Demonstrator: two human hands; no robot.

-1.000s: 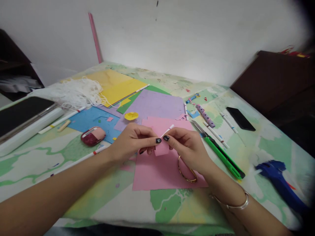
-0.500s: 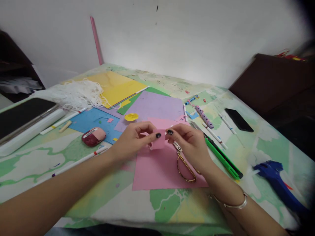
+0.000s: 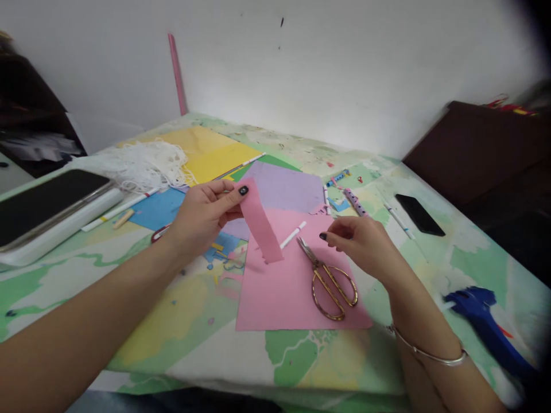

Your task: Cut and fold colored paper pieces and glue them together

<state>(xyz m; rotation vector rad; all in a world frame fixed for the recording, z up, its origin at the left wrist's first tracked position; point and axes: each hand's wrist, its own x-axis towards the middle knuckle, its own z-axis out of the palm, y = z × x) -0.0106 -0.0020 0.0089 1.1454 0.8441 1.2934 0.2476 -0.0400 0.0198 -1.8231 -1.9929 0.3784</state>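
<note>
My left hand pinches one end of a pink paper strip between thumb and fingers. The strip hangs down at a slant, its lower end over a pink sheet. Off to the right, my right hand hovers with loosely curled fingers, the thumb a little apart and nothing visible between them. Just below it, gold-handled scissors lie on the pink sheet, blades closed or nearly so. Between the strip and the scissors lies a white stick-like pen.
Purple paper, yellow paper and blue paper lie behind. At left are a tablet-like device and white cord. A phone and a blue glue gun are at right.
My hands have parted: the left has moved up and left with the pink strip, the right has let go of it and moved right. The scissors now show fully.
</note>
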